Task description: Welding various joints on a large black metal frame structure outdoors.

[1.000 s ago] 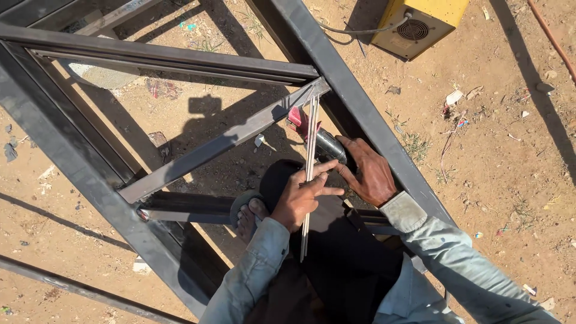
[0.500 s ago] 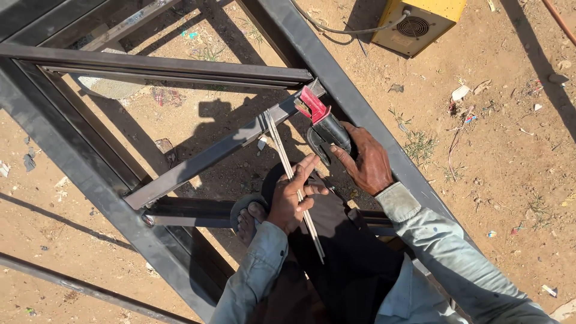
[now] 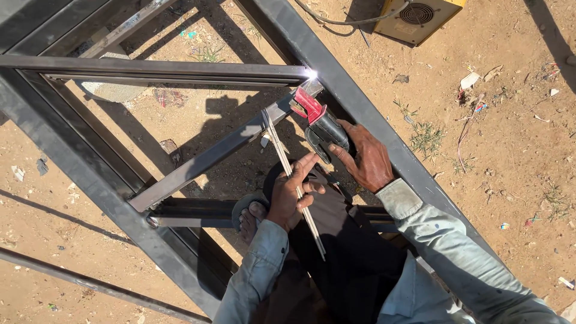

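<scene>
Now my right hand (image 3: pixel 366 159) has pushed the red and black rod holder (image 3: pixel 321 123) up to the frame corner (image 3: pixel 312 75), where a spark glows, its grip clenched on the holder, while my left hand (image 3: pixel 291 198), below that corner, grasps thin spare rods (image 3: pixel 294 183) pointing up toward it.

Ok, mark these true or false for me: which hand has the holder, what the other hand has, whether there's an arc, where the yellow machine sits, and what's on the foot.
1. The right hand grips the electrode holder with its red clamp. True.
2. The left hand is empty. False: it holds a few spare welding rods.
3. A bright arc spark shows at the joint of the steel frame. True.
4. The yellow welding machine sits inside the frame. False: it stands on the dirt outside, at the top of the view.
5. The foot wears a closed boot. False: it is in an open sandal.
</scene>
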